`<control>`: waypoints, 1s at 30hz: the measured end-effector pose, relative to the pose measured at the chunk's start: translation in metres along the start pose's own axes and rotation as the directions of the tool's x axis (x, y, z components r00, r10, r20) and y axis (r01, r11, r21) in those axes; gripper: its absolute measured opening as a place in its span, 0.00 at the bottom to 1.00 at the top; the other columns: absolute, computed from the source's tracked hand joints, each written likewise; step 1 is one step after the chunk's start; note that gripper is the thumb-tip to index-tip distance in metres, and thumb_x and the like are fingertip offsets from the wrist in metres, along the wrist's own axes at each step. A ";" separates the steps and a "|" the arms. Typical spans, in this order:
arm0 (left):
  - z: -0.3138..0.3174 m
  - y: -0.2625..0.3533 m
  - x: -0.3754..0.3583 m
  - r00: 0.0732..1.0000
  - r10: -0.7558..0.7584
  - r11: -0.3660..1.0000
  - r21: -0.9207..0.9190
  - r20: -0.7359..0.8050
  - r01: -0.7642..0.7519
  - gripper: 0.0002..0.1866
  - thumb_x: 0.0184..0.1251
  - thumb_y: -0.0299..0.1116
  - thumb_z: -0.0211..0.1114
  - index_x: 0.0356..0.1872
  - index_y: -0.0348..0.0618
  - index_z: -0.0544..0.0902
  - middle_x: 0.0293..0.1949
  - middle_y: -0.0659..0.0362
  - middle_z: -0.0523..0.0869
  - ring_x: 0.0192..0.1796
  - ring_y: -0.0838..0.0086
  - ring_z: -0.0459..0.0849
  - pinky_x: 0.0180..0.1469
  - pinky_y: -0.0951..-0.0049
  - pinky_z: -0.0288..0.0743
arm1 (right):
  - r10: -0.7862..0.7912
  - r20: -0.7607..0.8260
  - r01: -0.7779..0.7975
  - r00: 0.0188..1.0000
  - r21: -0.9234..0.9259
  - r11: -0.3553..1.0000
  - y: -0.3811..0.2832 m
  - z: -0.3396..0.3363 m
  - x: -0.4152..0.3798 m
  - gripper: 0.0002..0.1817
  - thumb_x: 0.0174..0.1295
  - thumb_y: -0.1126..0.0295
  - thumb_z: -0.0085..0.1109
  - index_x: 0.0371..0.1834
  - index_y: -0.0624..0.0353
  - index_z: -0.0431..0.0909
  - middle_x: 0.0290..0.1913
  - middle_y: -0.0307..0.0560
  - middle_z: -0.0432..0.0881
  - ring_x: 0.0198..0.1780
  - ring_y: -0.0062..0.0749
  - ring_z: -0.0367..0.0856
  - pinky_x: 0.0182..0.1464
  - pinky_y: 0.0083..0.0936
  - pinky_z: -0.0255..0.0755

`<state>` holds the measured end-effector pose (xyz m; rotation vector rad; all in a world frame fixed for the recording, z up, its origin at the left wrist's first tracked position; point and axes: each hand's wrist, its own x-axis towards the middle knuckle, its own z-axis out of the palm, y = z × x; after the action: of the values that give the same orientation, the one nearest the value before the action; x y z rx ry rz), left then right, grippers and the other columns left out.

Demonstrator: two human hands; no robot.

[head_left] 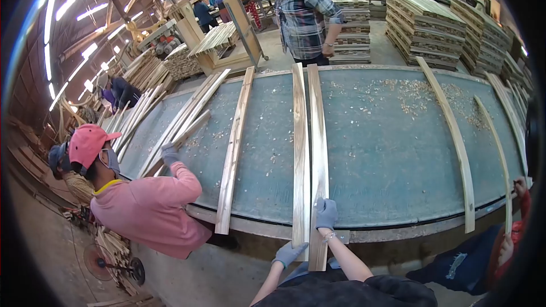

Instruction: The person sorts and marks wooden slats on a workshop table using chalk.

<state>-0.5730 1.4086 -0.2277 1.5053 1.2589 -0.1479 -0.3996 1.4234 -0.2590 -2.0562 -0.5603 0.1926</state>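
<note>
Two long wooden planks lie side by side across the table, their near ends jutting over its front edge toward me. My left hand [289,253], in a grey glove, grips the near end of the left plank [300,159]. Slightly farther up, my right hand [326,214], also gloved and with a bracelet at the wrist, is closed around the edge of the right plank [318,136]. A narrow gap separates the two boards along most of their length. The undersides of both hands are hidden.
Wood chips litter the blue-green table [375,170]. Another plank [234,153] lies to the left, one [449,136] to the right. A co-worker in pink [151,204] handles boards at left; another person [307,20] stands across the table. Stacked boards [426,25] rise behind.
</note>
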 end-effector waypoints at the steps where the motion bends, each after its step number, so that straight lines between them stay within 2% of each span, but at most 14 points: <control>1: -0.003 0.007 -0.003 0.999 -0.042 0.982 0.183 -0.024 0.045 0.40 0.50 0.66 0.55 0.50 0.37 0.75 0.45 0.46 0.80 0.47 0.63 0.79 0.50 0.70 0.70 | -0.008 0.000 0.008 1.000 -0.011 1.000 0.000 -0.001 -0.001 0.18 0.59 0.54 0.49 0.28 0.60 0.76 0.35 0.52 0.75 0.36 0.49 0.75 0.39 0.38 0.67; 3: -0.008 0.025 -0.013 0.988 -0.106 0.872 0.468 -0.110 0.146 0.43 0.49 0.72 0.47 0.48 0.39 0.75 0.43 0.42 0.79 0.47 0.54 0.78 0.50 0.64 0.70 | -0.055 -0.047 0.056 0.997 0.008 0.998 -0.002 -0.001 -0.001 0.19 0.59 0.55 0.49 0.26 0.62 0.75 0.31 0.55 0.75 0.33 0.50 0.73 0.36 0.37 0.66; 4: -0.007 0.032 -0.018 0.989 -0.101 0.877 0.459 -0.110 0.141 0.43 0.49 0.72 0.47 0.48 0.39 0.75 0.43 0.42 0.79 0.47 0.54 0.78 0.50 0.64 0.70 | -0.066 -0.046 0.066 0.997 0.003 0.998 -0.002 -0.002 -0.001 0.19 0.59 0.55 0.49 0.26 0.62 0.75 0.31 0.55 0.75 0.33 0.50 0.73 0.36 0.37 0.66; 6: -0.009 0.046 -0.023 0.949 0.049 0.813 0.564 -0.312 0.143 0.38 0.50 0.69 0.50 0.46 0.43 0.75 0.38 0.43 0.80 0.41 0.51 0.80 0.43 0.57 0.72 | 0.000 0.021 0.000 1.000 -0.021 1.000 -0.004 -0.004 -0.001 0.19 0.60 0.53 0.47 0.26 0.60 0.75 0.34 0.53 0.75 0.35 0.49 0.74 0.39 0.38 0.67; 8: -0.010 0.054 -0.017 0.942 0.080 0.842 0.528 -0.327 0.112 0.36 0.49 0.67 0.53 0.47 0.44 0.73 0.38 0.44 0.79 0.42 0.50 0.78 0.42 0.56 0.71 | -0.014 0.045 0.017 0.999 -0.050 0.999 -0.007 -0.006 0.000 0.19 0.60 0.54 0.47 0.25 0.60 0.74 0.32 0.53 0.74 0.34 0.49 0.74 0.38 0.38 0.67; 9: -0.008 0.054 -0.010 0.867 0.292 0.844 0.535 -0.404 -0.035 0.36 0.50 0.64 0.54 0.50 0.44 0.70 0.42 0.44 0.76 0.46 0.51 0.75 0.45 0.56 0.69 | 0.004 0.058 -0.001 0.998 -0.066 0.998 -0.010 -0.008 0.000 0.19 0.60 0.54 0.47 0.24 0.60 0.74 0.31 0.53 0.74 0.33 0.49 0.74 0.37 0.38 0.67; 10: -0.006 0.056 -0.003 0.740 0.482 0.812 0.557 -0.469 -0.176 0.36 0.50 0.62 0.56 0.52 0.43 0.68 0.46 0.44 0.74 0.50 0.52 0.73 0.48 0.55 0.67 | 0.025 0.070 -0.020 0.997 -0.081 0.997 -0.011 -0.009 0.000 0.19 0.60 0.55 0.47 0.23 0.60 0.73 0.31 0.53 0.73 0.33 0.49 0.73 0.37 0.39 0.66; 11: -0.004 0.058 0.005 0.738 0.483 0.812 0.556 -0.472 -0.176 0.36 0.50 0.62 0.56 0.52 0.43 0.68 0.46 0.44 0.74 0.50 0.52 0.73 0.48 0.55 0.67 | 0.013 0.051 -0.009 0.999 -0.070 0.998 -0.012 -0.008 -0.001 0.18 0.59 0.55 0.47 0.23 0.59 0.73 0.31 0.53 0.73 0.32 0.49 0.73 0.36 0.39 0.66; 13: -0.003 0.068 0.019 0.594 0.607 0.767 0.583 -0.527 -0.267 0.36 0.51 0.57 0.58 0.56 0.44 0.63 0.53 0.45 0.67 0.57 0.51 0.65 0.53 0.55 0.62 | 0.000 0.036 0.002 0.999 -0.058 0.998 -0.008 -0.005 -0.004 0.18 0.59 0.55 0.47 0.24 0.59 0.73 0.31 0.53 0.73 0.33 0.49 0.73 0.36 0.39 0.67; 18: -0.001 0.064 0.065 0.506 0.666 0.722 0.645 -0.549 -0.250 0.34 0.52 0.53 0.59 0.57 0.45 0.64 0.54 0.45 0.65 0.58 0.47 0.61 0.57 0.50 0.56 | -0.046 0.000 0.046 0.999 -0.087 0.995 -0.003 -0.002 -0.004 0.16 0.58 0.57 0.50 0.25 0.59 0.74 0.33 0.51 0.74 0.33 0.47 0.74 0.36 0.38 0.67; 21: 0.001 0.059 0.074 0.429 0.698 0.700 0.672 -0.573 -0.241 0.32 0.51 0.51 0.60 0.55 0.45 0.66 0.53 0.46 0.65 0.57 0.50 0.62 0.58 0.51 0.55 | -0.098 -0.097 0.092 0.990 -0.060 0.994 -0.003 0.001 -0.004 0.17 0.57 0.57 0.51 0.21 0.59 0.72 0.28 0.51 0.74 0.30 0.48 0.73 0.34 0.38 0.66; 24: -0.002 0.060 0.074 0.379 0.749 0.658 0.678 -0.544 -0.328 0.30 0.51 0.50 0.59 0.53 0.45 0.68 0.52 0.47 0.66 0.57 0.50 0.62 0.58 0.51 0.55 | -0.060 -0.078 0.057 0.995 -0.039 0.998 -0.006 0.000 -0.004 0.16 0.57 0.57 0.51 0.21 0.59 0.72 0.28 0.52 0.73 0.30 0.48 0.73 0.34 0.38 0.66; 26: -0.003 0.061 0.073 0.401 0.744 0.660 0.679 -0.534 -0.321 0.29 0.51 0.49 0.60 0.52 0.44 0.69 0.51 0.47 0.67 0.56 0.50 0.63 0.58 0.51 0.55 | -0.024 -0.005 0.023 1.000 -0.104 0.994 -0.007 -0.002 -0.005 0.15 0.58 0.57 0.49 0.24 0.57 0.74 0.32 0.51 0.73 0.32 0.47 0.74 0.35 0.38 0.66; 30: -0.004 0.061 0.071 0.395 0.732 0.677 0.656 -0.555 -0.333 0.28 0.50 0.48 0.60 0.50 0.43 0.70 0.51 0.47 0.67 0.56 0.50 0.63 0.57 0.51 0.56 | -0.040 -0.022 0.038 0.999 -0.108 0.993 -0.003 0.002 -0.005 0.16 0.58 0.57 0.49 0.23 0.57 0.73 0.32 0.51 0.73 0.31 0.48 0.73 0.34 0.39 0.66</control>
<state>-0.4990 1.4664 -0.2348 2.5072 1.3280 0.8692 -0.4058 1.4239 -0.2581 -2.1470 -0.6073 0.1167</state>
